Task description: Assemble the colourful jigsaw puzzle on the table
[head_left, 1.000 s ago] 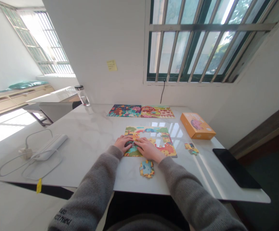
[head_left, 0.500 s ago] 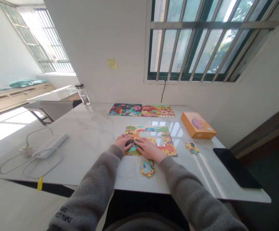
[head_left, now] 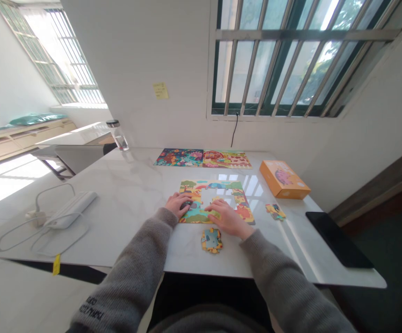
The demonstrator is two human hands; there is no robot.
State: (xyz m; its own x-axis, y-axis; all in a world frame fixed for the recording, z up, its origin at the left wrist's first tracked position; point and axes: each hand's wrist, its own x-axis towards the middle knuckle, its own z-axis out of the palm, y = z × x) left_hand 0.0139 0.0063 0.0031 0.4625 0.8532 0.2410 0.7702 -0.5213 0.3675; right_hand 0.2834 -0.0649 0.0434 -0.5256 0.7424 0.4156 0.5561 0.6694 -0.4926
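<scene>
A colourful jigsaw puzzle (head_left: 198, 218) lies flat on the white table, with a gap in its upper middle where the tabletop shows. My left hand (head_left: 177, 204) rests on its left edge, fingers stretched over the pieces. Over the lower right part is my right hand (head_left: 229, 219), its fingers apart and the tips touching or just above the pieces; nothing shows in its grasp. A small pile of loose puzzle pieces (head_left: 212, 240) sits between my forearms, just in front of the puzzle. More loose pieces (head_left: 275, 212) lie to the right.
An orange box (head_left: 284, 180) and a black tablet-like slab (head_left: 337, 239) are on the right. Two picture sheets (head_left: 179, 157) (head_left: 227, 159) lie by the wall. A clear bottle (head_left: 118, 135) stands back left, near a white power strip (head_left: 71, 210) with looped cables.
My right hand has moved right, away from my left hand, uncovering the lower left pieces of the puzzle. My left hand stays on the left edge.
</scene>
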